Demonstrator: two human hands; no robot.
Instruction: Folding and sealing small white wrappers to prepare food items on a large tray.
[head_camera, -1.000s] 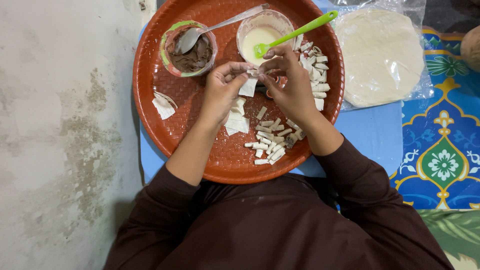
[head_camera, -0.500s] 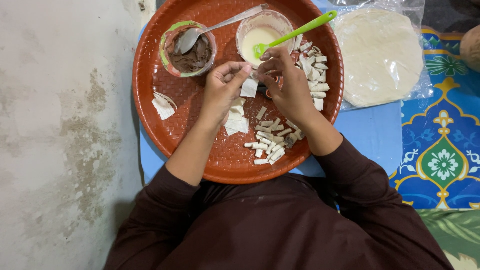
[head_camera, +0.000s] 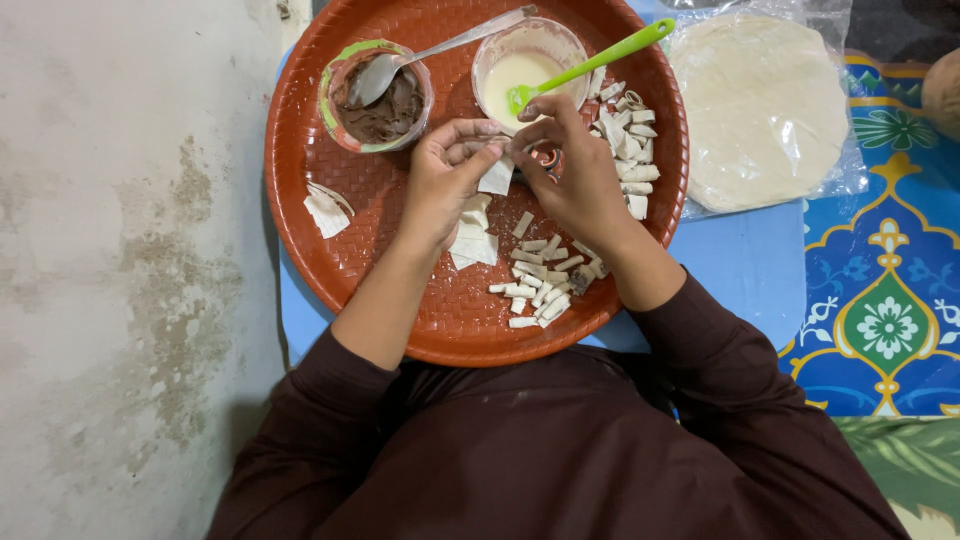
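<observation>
A round red tray (head_camera: 300, 200) on a blue desk (head_camera: 750, 270) keeps everything within reach: flatbreads (head_camera: 760, 110) bagged alongside, brown filling cup (head_camera: 378, 95), paste bowl (head_camera: 520, 70), finished rolls (head_camera: 545, 280) heaped near the body. Left hand (head_camera: 445, 180) and right hand (head_camera: 570, 170) meet mid-tray, fingertips pinching a small dough square (head_camera: 497, 178) together, apparently to roll it.

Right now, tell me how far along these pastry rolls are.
Done: two piles of small rolls on the tray. In hand: the left hand and right hand pinch one pastry piece. Left: cut squares and bagged sheets.
</observation>
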